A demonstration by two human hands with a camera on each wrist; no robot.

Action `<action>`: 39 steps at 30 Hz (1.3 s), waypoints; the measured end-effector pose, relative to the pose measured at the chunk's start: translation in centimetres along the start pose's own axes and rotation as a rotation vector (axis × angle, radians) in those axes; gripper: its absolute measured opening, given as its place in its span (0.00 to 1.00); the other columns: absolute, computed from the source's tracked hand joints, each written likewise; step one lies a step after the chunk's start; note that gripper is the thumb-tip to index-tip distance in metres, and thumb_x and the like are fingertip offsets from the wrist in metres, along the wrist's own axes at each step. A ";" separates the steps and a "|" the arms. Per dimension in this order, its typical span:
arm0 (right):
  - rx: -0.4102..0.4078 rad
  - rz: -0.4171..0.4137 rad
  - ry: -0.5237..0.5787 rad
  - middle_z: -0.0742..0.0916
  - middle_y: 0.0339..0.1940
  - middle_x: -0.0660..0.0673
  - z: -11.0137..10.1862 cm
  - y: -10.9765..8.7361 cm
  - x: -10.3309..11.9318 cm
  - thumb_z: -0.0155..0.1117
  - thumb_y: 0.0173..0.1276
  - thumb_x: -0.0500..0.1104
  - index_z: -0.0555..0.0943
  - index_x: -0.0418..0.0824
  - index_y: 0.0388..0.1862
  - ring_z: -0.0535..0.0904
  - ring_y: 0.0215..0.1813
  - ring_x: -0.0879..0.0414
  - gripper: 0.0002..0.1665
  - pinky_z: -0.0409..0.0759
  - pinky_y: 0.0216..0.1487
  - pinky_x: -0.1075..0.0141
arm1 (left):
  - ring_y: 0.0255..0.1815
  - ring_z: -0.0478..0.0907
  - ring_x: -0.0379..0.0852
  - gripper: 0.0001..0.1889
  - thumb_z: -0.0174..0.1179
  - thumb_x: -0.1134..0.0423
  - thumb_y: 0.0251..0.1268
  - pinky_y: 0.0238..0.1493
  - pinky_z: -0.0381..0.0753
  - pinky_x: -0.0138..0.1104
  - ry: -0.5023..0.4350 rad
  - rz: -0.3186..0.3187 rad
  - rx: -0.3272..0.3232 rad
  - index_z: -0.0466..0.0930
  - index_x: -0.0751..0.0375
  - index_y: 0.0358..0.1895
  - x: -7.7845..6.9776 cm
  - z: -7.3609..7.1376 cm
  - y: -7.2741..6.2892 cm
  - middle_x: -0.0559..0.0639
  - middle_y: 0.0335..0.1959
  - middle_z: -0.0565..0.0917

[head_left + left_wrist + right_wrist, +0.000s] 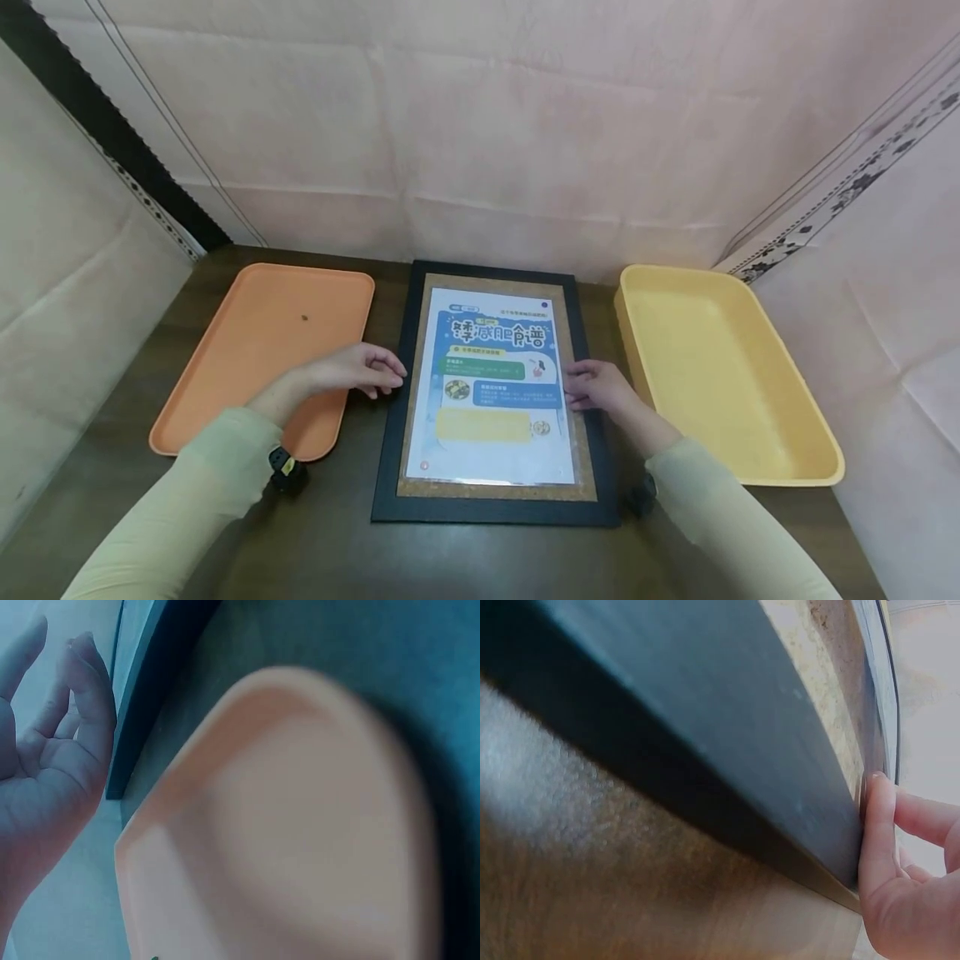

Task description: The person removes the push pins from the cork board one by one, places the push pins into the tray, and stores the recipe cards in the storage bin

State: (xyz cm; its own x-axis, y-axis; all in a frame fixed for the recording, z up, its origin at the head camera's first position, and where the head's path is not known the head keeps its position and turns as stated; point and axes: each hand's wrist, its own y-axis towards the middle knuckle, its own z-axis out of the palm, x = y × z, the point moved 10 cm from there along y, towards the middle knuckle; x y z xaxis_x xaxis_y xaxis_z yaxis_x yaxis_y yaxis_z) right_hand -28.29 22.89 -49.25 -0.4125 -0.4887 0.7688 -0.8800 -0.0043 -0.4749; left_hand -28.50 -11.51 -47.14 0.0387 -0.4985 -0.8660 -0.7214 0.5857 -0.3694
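Observation:
A blue and white printed poster sheet (502, 387) with a glossy surface lies on the brown backing board of a black picture frame (495, 510). My right hand (600, 387) pinches the sheet at its right edge with thumb and fingertips. In the right wrist view, that thumb and fingers (879, 825) meet at the sheet's edge, just past the black frame border (727, 735). My left hand (360, 369) hovers at the frame's left border with loosely bent fingers. The left wrist view shows this hand (56, 750) holding nothing, thumb apart from the other fingers.
An orange tray (258, 333) lies left of the frame, under my left forearm, with a small dark speck on it. A deep yellow bin (731, 375) stands to the right. The brown tabletop (450, 567) meets pale cloth walls (480, 125) behind and on both sides.

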 end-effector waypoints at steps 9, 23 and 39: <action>-0.001 0.022 -0.014 0.84 0.45 0.37 -0.1 0.0 0.0 0.61 0.66 0.44 0.69 0.36 0.62 0.84 0.35 0.56 0.28 0.84 0.40 0.66 | 0.37 0.78 0.47 0.18 0.60 0.56 0.63 0.39 0.83 0.35 -0.015 0.023 0.088 0.78 0.66 0.49 -0.8 3.0 -0.3 0.55 0.41 0.83; 0.022 0.030 -0.017 0.84 0.47 0.36 -0.1 -0.1 0.2 0.60 0.67 0.45 0.68 0.35 0.64 0.84 0.37 0.57 0.29 0.84 0.42 0.66 | 0.22 0.80 0.38 0.09 0.60 0.65 0.61 0.28 0.82 0.29 0.012 -0.047 0.300 0.81 0.66 0.42 -1.4 8.6 -0.7 0.55 0.29 0.86; 0.012 0.042 -0.025 0.84 0.50 0.37 -0.1 0.0 -0.1 0.62 0.65 0.48 0.67 0.38 0.64 0.85 0.39 0.56 0.32 0.83 0.43 0.66 | 0.13 0.74 0.37 0.03 0.61 0.71 0.56 0.18 0.77 0.26 0.231 -0.085 0.232 0.83 0.61 0.28 -3.0 10.5 -0.9 0.48 0.14 0.80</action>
State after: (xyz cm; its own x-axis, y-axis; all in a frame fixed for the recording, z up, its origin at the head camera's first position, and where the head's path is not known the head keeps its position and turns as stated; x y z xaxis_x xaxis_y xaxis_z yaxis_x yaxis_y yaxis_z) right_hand -28.30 23.04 -49.33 -0.4425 -0.5103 0.7374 -0.8592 0.0057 -0.5116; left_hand -20.66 -3.85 -47.75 -0.0853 -0.6678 -0.7394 -0.5448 0.6526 -0.5265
